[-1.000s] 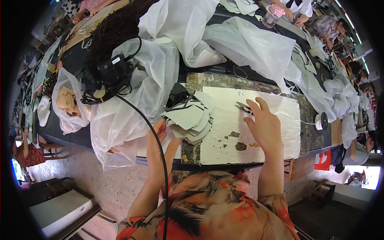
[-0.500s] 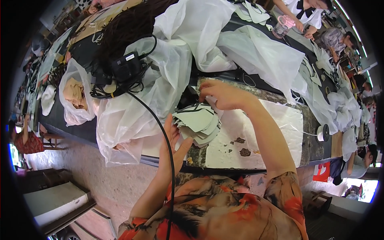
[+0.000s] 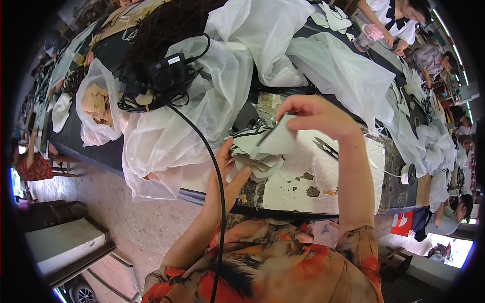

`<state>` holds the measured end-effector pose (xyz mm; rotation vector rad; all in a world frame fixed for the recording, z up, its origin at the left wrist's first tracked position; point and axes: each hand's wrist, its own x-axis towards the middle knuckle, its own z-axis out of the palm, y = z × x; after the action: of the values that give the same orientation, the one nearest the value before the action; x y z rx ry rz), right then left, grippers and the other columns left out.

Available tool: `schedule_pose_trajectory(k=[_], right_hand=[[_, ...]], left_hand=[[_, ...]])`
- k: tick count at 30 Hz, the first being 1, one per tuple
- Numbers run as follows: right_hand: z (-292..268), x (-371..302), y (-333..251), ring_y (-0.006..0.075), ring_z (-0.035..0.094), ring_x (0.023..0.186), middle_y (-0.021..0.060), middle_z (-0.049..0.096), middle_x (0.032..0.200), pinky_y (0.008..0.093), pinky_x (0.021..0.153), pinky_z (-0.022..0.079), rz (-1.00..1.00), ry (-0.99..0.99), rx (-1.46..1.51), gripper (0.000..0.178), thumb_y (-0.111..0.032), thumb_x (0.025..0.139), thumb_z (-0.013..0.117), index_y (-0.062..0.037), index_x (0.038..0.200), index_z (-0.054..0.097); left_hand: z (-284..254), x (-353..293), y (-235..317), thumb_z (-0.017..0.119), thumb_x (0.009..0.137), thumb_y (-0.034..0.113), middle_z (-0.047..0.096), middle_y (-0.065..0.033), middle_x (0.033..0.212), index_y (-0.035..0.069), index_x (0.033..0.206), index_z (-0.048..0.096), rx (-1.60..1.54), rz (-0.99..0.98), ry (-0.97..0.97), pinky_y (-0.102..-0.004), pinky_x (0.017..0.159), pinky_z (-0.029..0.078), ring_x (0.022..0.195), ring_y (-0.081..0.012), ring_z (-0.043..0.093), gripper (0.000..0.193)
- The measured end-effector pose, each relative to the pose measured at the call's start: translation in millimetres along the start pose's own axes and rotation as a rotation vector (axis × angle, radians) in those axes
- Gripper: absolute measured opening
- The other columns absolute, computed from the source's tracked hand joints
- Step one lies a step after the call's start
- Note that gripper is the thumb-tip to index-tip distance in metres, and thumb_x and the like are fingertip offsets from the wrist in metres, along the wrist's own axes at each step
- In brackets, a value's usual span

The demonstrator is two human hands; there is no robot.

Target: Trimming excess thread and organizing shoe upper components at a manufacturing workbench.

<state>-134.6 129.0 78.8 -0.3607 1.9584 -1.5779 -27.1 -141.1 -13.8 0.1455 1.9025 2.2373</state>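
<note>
My left hand (image 3: 231, 174) is closed around the left side of a fanned stack of pale grey-green cut pieces (image 3: 258, 165) with dark edges, above the near table edge. Between the fingers and thumb of my right hand (image 3: 321, 117) is a single pale piece with a dark edge (image 3: 281, 137). It is tilted and overlaps the stack's upper right; whether the two touch I cannot tell. A pair of dark thread snips (image 3: 326, 148) lies on a worn white sheet (image 3: 348, 177), beside my right forearm.
Crumpled translucent plastic bags (image 3: 166, 136) cover the table's left and back. A black power adapter (image 3: 168, 70) with coiled cable rests on them; its cord hangs across in front of my left arm. A thread spool (image 3: 408, 175) stands right. Co-workers (image 3: 394, 22) sit at the far right.
My right hand has moved right from the top of the stack, and a single piece now shows in its grip. The snips have come into sight beside the forearm. The view has shifted slightly.
</note>
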Motion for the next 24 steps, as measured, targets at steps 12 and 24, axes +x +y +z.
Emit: schedule_pose_trajectory(k=[12,24], right_hand=[[44,14,33,0.0152,0.059,0.098,0.0074,0.064,0.108,0.0281,0.089,0.047,0.104,-0.002,-0.245,0.058,-0.033,0.093,0.07,-0.0052,0.141,0.052],[61,1,32,0.0267,0.059,0.117,0.0179,0.06,0.131,0.035,0.1,0.046,-0.018,-0.071,-0.45,0.064,-0.04,0.098,0.065,-0.0024,0.146,0.048]], left_hand=[[4,-7,3,0.076,0.092,0.016,0.045,-0.0208,0.143,0.004,0.147,0.022,-0.267,-0.146,0.077,-0.042,0.114,0.035,0.133,-0.0287,0.047,0.078],[8,-2,12,0.083,0.084,0.014,0.051,-0.0191,0.134,-0.002,0.144,0.029,-0.199,-0.262,0.099,-0.0372,0.104,0.047,0.122,-0.0242,0.054,0.083]])
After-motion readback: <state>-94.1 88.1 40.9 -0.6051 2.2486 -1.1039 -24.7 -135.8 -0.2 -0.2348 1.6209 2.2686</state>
